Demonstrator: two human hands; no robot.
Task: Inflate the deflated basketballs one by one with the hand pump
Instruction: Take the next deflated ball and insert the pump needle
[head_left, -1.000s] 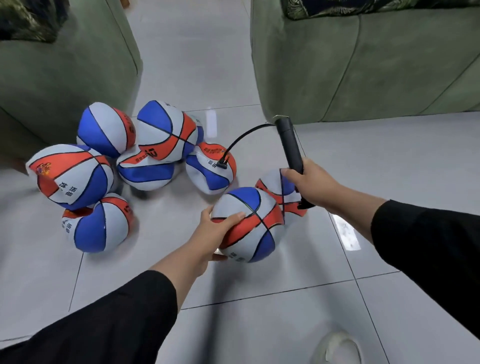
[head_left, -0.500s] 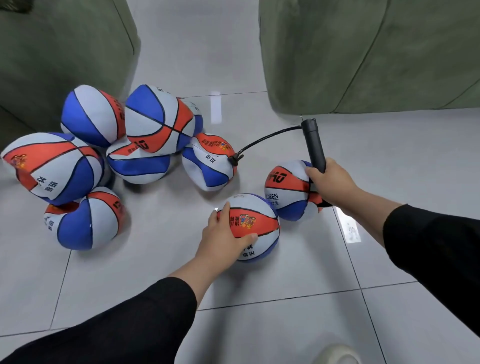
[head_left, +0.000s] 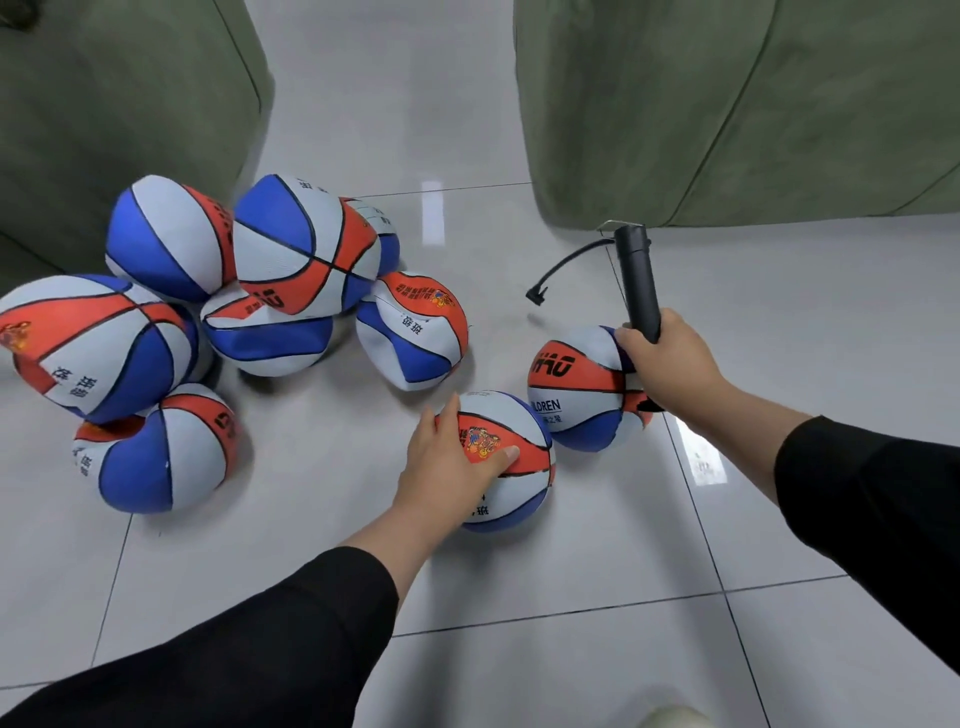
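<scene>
Tiled floor (head_left: 311, 545); left hand (head_left: 451, 462) flat on basketball (head_left: 511, 483), right hand (head_left: 667, 361) fingers round pump (head_left: 638, 283).

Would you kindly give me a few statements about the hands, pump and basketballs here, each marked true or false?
1. The right hand grips the black hand pump. True.
2. The pump's hose tip is plugged into a ball. False: it hangs free above the floor.
3. The left hand rests on the nearest basketball. True.
4. The sofas are red. False: the sofa is green.
</scene>
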